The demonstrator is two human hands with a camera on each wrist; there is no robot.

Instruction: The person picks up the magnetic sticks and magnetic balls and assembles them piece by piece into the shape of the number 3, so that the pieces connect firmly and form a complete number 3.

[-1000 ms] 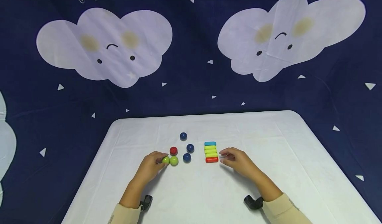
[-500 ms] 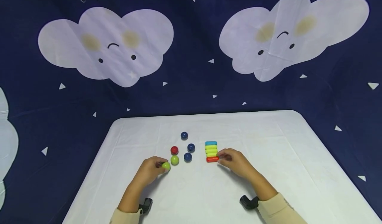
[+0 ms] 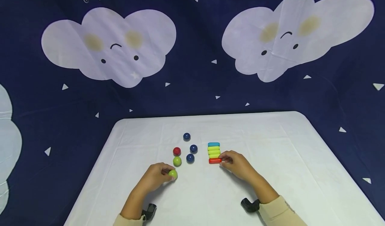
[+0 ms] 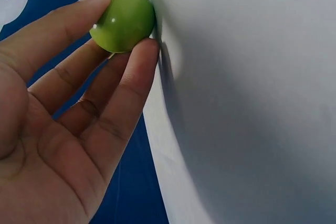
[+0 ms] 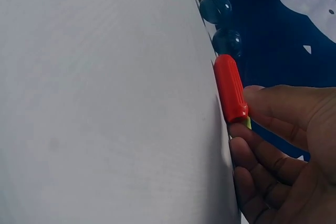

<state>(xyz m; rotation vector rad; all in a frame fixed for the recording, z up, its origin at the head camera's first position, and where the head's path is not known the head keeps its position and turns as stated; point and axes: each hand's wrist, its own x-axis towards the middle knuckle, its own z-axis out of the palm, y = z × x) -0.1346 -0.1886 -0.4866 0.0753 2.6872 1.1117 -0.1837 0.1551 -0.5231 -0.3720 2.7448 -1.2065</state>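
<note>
In the head view my left hand point(image 3: 157, 176) pinches a glossy green ball point(image 3: 172, 174), low over the near side of the ball group. The left wrist view shows thumb and fingertips around this green ball point(image 4: 125, 20), close to the white surface. My right hand point(image 3: 237, 164) has thumb and forefinger at the right end of a red ridged stick point(image 3: 215, 160), nearest in a row of short sticks. Up close in the right wrist view, thumb and forefinger pinch the end of the red stick point(image 5: 230, 87). Behind it lie yellow-green sticks point(image 3: 214, 152) and a blue stick point(image 3: 214, 144).
Another green ball point(image 3: 177, 161), a red ball point(image 3: 176, 151) and dark blue balls point(image 3: 190, 158) lie loose left of the sticks. The table point(image 3: 255, 129) has a white cover. Beyond it hangs a dark blue cloth point(image 3: 192, 99) with printed clouds.
My left hand has drawn its green ball away from the other green one, toward me and slightly right. My right hand has closed in from beside the red stick onto its end.
</note>
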